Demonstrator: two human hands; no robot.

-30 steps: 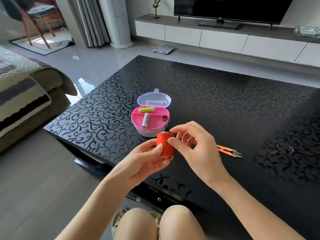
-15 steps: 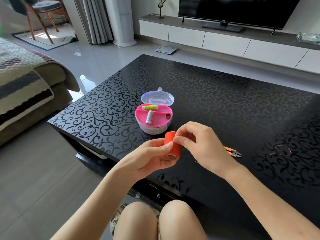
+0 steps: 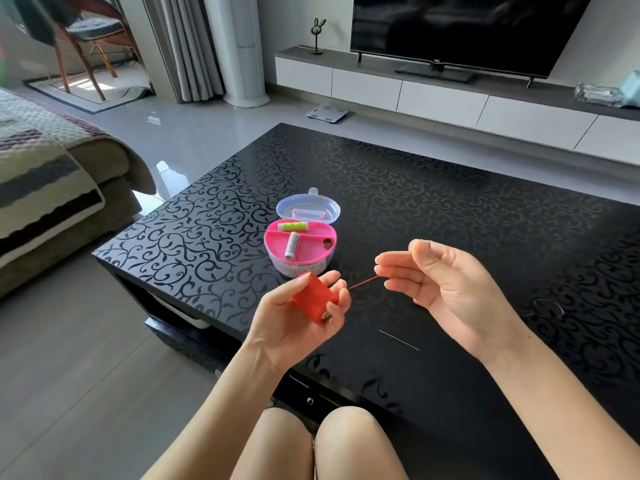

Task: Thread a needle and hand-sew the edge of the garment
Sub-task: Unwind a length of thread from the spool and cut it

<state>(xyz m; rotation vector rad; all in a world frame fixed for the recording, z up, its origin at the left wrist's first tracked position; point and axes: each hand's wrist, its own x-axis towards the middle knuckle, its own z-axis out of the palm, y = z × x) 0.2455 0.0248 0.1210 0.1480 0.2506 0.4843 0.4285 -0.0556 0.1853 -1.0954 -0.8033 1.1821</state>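
**Red thread stretched between two hands**

The left hand [image 3: 294,317] grips an orange-red spool [image 3: 313,299], fingers and thumb curled round it, above the near edge of the black, scroll-patterned surface [image 3: 450,209]. A thin thread [image 3: 363,282] runs taut from the spool to the right hand [image 3: 450,292], which pinches the end between thumb and forefinger. Its palm is turned up and the other fingers are loosely curled.

Below and between the hands a needle [image 3: 398,340] lies flat on the surface, and neither hand touches it.

Just beyond the left hand stands a round sewing box [image 3: 269,244] with a pink tray divided into compartments. A green spool [image 3: 293,226] lies across the far compartment and a white spool [image 3: 291,245] lies in the middle one. A small ring-shaped piece [image 3: 327,241], too small to identify, sits in the right one. The box's clear lid [image 3: 287,207] is folded open behind it.

Well to the right, a loose scrap of thread [image 3: 547,308] curls on the surface.
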